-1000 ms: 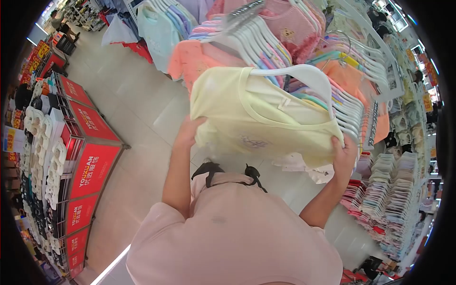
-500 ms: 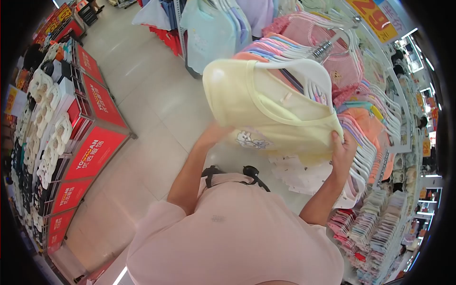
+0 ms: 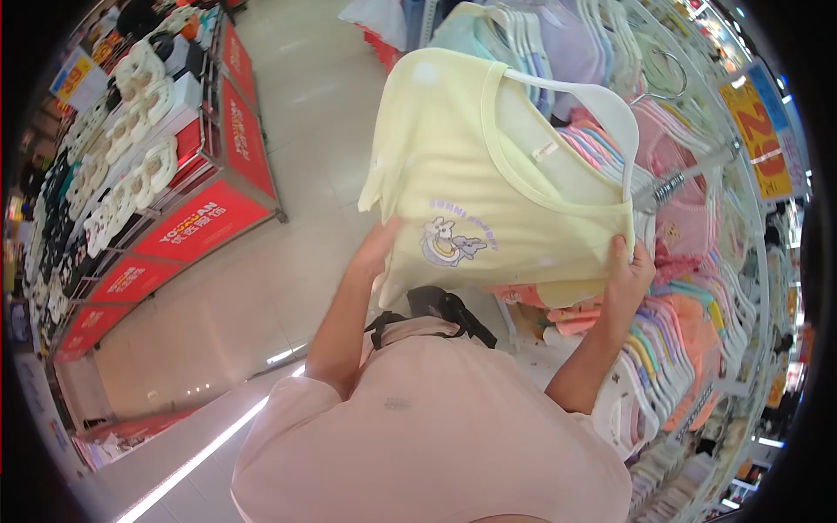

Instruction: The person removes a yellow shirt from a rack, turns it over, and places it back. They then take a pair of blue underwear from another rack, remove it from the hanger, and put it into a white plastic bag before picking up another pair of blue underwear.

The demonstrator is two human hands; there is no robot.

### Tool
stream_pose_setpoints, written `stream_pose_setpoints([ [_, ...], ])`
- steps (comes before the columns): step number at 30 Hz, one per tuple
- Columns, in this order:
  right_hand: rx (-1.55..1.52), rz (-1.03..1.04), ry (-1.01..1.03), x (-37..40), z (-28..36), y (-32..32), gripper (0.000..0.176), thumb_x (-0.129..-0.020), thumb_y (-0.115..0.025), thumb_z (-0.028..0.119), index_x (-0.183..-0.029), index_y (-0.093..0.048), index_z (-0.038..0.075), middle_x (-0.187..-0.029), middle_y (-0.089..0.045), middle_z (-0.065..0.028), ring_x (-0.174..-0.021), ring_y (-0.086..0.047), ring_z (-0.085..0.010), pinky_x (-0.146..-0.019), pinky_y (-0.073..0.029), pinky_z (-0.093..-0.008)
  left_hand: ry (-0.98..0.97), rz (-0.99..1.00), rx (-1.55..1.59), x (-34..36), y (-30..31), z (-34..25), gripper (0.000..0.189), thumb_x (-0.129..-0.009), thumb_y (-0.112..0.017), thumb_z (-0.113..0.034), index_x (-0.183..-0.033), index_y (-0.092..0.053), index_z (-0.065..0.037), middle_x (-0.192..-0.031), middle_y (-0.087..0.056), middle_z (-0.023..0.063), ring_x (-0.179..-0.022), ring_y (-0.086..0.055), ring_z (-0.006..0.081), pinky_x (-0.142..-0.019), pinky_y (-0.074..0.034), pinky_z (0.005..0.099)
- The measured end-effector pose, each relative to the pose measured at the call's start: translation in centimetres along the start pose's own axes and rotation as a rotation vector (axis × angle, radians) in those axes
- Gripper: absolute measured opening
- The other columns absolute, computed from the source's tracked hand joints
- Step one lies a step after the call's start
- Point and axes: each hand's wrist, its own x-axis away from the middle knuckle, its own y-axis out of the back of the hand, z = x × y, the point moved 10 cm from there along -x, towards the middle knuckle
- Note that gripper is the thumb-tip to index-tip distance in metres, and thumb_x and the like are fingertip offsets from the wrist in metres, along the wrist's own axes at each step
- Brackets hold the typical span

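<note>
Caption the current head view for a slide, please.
The right hand grips a pale-yellow bunny-print shirt on a white hanger, left hand at its edge, near hanging garments.

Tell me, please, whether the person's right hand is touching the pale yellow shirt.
Touching. The head view shows the right hand at the side edge of the pale yellow shirt, its thumb pressed on the fabric.
</note>
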Motion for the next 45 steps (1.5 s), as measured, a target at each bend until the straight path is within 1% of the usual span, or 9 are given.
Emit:
stream_pose_setpoints([
  [5, -0.043, 0.129, 0.068, -3.3, 1.8, -4.8, 0.023, -0.092, -0.066, 0.015, -0.102, -0.068, -0.005, -0.080, -0.063, -0.0008, -0.076, -0.053, -0.0077, -0.068, -0.044, -0.0257, 0.004, -0.205, 0.155, -0.9, 4.7, -1.7, 0.049, -0.101, -0.055, -0.028, -0.138, -0.048, 0.004, -0.130, -0.060, 0.0150, -0.116, -0.060, 0.0239, -0.097, -0.050, 0.0373],
  [8, -0.031, 0.260, 0.111, -5.0, 2.4, -8.3, 0.021, -0.092, -0.068, 0.016, -0.099, -0.068, -0.004, -0.081, -0.063, -0.0002, -0.076, -0.052, -0.0073, -0.067, -0.044, -0.0260, -0.286, -0.284, 0.290, -2.6, 7.3, -6.2, 0.044, -0.104, -0.048, -0.022, -0.141, -0.045, 0.002, -0.133, -0.058, 0.0143, -0.118, -0.060, 0.0255, -0.100, -0.050, 0.0393],
  [14, -0.199, 0.342, 0.112, -8.0, 2.9, -14.3, 0.015, -0.091, -0.067, 0.008, -0.098, -0.068, -0.005, -0.080, -0.061, -0.0008, -0.076, -0.051, -0.0076, -0.069, -0.044, -0.0250, -0.323, -0.347, -0.234, -7.6, 8.5, -6.5, 0.042, -0.102, -0.052, -0.021, -0.136, -0.049, 0.004, -0.124, -0.061, 0.0133, -0.113, -0.061, 0.0246, -0.094, -0.051, 0.0381],
  [17, -0.228, 0.366, 0.032, -10.3, 1.7, -15.5, 0.016, -0.090, -0.067, 0.007, -0.100, -0.068, -0.005, -0.082, -0.064, -0.0045, -0.078, -0.055, -0.0088, -0.072, -0.046, -0.0265, -0.386, -0.459, 0.154, -6.2, 7.3, -10.6, 0.045, -0.103, -0.052, -0.022, -0.139, -0.046, 0.003, -0.133, -0.058, 0.0140, -0.117, -0.060, 0.0252, -0.100, -0.049, 0.0390],
  [20, -0.223, 0.380, -0.024, -12.0, -0.2, -16.8, 0.020, -0.087, -0.068, 0.006, -0.103, -0.069, -0.006, -0.085, -0.071, -0.0120, -0.079, -0.061, -0.0117, -0.075, -0.050, -0.0297, -0.279, -0.250, 0.246, -8.7, 6.7, -9.4, 0.049, -0.097, -0.060, -0.018, -0.139, -0.046, 0.004, -0.133, -0.058, 0.0132, -0.118, -0.059, 0.0241, -0.102, -0.047, 0.0373],
  [23, -0.245, 0.344, -0.003, -13.3, -0.4, -17.4, 0.019, -0.087, -0.068, 0.007, -0.102, -0.069, -0.006, -0.083, -0.070, -0.0115, -0.077, -0.060, -0.0122, -0.073, -0.049, -0.0299, -0.124, -0.016, -0.299, -9.5, 2.7, -9.1, 0.055, -0.092, -0.065, -0.011, -0.140, -0.045, 0.003, -0.132, -0.059, 0.0131, -0.118, -0.058, 0.0238, -0.103, -0.046, 0.0371],
  [32, -0.178, 0.272, -0.036, -16.6, -2.5, -17.4, 0.018, -0.087, -0.068, 0.008, -0.100, -0.069, -0.005, -0.081, -0.068, -0.0109, -0.073, -0.059, -0.0154, -0.071, -0.047, -0.0305, -0.117, -0.161, 0.021, -13.9, 2.1, -9.0, 0.053, -0.090, -0.067, -0.014, -0.138, -0.051, 0.002, -0.132, -0.060, 0.0126, -0.116, -0.059, 0.0234, -0.100, -0.046, 0.0359],
  [38, -0.111, 0.369, -0.095, -16.2, -3.4, -19.0, 0.020, -0.086, -0.069, 0.010, -0.099, -0.069, -0.005, -0.081, -0.068, -0.0110, -0.072, -0.060, -0.0163, -0.071, -0.048, -0.0311, -0.149, -0.118, -0.059, -17.4, 2.4, -9.4, 0.055, -0.092, -0.064, -0.014, -0.141, -0.046, 0.003, -0.136, -0.055, 0.0156, -0.119, -0.057, 0.0242, -0.100, -0.046, 0.0363],
  [45, 0.003, 0.320, -0.133, -16.3, -4.1, -23.2, 0.019, -0.086, -0.069, 0.011, -0.099, -0.070, -0.002, -0.079, -0.068, -0.0157, -0.068, -0.063, -0.0217, -0.068, -0.049, -0.0329, -0.311, -0.609, -0.077, -23.7, 9.8, -10.8, 0.051, -0.092, -0.059, -0.011, -0.139, -0.046, 0.004, -0.119, -0.060, 0.0126, -0.108, -0.059, 0.0226, -0.093, -0.047, 0.0345],
])
